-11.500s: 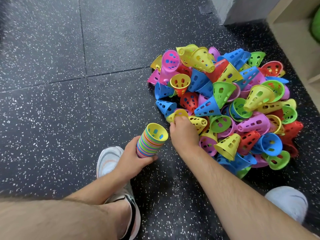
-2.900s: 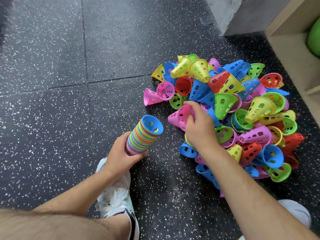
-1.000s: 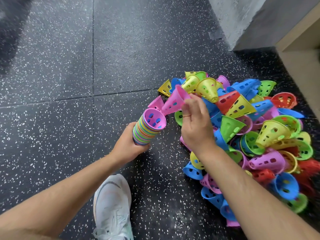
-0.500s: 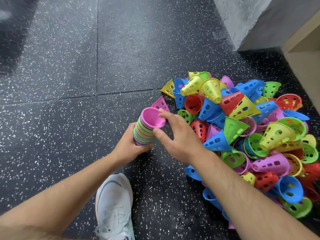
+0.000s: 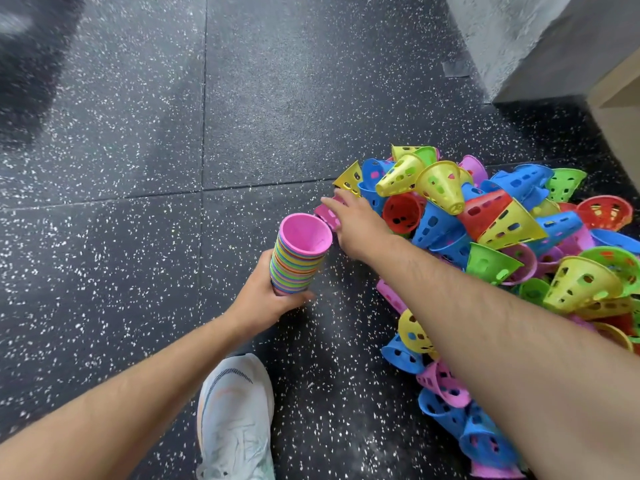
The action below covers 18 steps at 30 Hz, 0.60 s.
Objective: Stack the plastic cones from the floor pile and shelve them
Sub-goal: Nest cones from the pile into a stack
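I see the stack of nested cones (image 5: 298, 263) held just above the floor, the left hand (image 5: 263, 301) wrapped around its narrow lower end. Its long axis stands nearly upright, leaning a little to the right, and the wide pink mouth faces up toward the camera. The right hand (image 5: 358, 225) reaches just past the stack, fingers stretched out flat on a pink cone (image 5: 327, 216) at the left edge of the pile (image 5: 502, 237). The pile lies on the black speckled floor (image 5: 242, 98), right of a white shoe (image 5: 235, 420).
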{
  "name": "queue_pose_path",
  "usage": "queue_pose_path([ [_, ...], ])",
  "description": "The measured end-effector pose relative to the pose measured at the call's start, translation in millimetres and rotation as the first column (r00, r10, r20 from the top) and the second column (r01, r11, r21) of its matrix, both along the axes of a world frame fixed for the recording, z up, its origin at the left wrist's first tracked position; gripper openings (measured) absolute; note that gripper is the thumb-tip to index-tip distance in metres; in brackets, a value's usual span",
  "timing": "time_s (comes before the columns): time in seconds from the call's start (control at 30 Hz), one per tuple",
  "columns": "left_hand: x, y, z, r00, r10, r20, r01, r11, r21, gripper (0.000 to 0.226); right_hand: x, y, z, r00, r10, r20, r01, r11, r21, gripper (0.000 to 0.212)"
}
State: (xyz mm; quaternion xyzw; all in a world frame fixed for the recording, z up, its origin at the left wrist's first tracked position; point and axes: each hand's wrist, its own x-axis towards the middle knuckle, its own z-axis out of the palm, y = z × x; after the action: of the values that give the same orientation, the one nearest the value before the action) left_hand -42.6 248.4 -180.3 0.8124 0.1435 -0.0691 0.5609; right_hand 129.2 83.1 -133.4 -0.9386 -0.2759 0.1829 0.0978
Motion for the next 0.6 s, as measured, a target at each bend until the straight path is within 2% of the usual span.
queue_pose_path([
  [0.17, -2.2, 0.3, -1.0, 1.000, -0.002, -0.018, 0.002, 1.000, 0.001, 0.070, -6.4, -5.1, -0.4, 0.988, -0.049, 0.146, 0.051, 0.999, -0.016, 0.046],
  [0.23, 0.2, -1.3, 0.7, 1.000, -0.002, -0.018, 0.002, 1.000, 0.004, 0.070, -17.4, -11.2, 0.1, 0.984, -0.070, 0.164, 0.065, 0.997, 0.033, 0.036],
  [0.37, 7.0, -4.6, 7.0, 0.999, -0.034, -0.008, 0.034, 0.999, 0.010, 0.069, -40.6, -29.8, 16.1, 0.948, -0.188, 0.255, 0.109, 0.950, 0.293, 0.010],
  [0.47, 12.3, -7.4, 12.9, 0.999, -0.051, 0.001, 0.050, 0.998, 0.025, 0.064, -60.9, -51.5, 40.8, 0.838, -0.381, 0.391, 0.139, 0.841, 0.522, 0.009],
  [0.53, 14.6, -9.5, 14.6, 0.997, -0.077, 0.008, 0.077, 0.996, 0.053, 0.061, -71.2, -65.9, 59.3, 0.746, -0.491, 0.450, 0.133, 0.773, 0.621, 0.011],
  [0.6, 15.4, -10.6, 13.8, 0.994, -0.109, 0.009, 0.108, 0.992, 0.068, 0.059, -77.4, -74.4, 71.3, 0.699, -0.551, 0.456, 0.124, 0.721, 0.681, 0.011],
])
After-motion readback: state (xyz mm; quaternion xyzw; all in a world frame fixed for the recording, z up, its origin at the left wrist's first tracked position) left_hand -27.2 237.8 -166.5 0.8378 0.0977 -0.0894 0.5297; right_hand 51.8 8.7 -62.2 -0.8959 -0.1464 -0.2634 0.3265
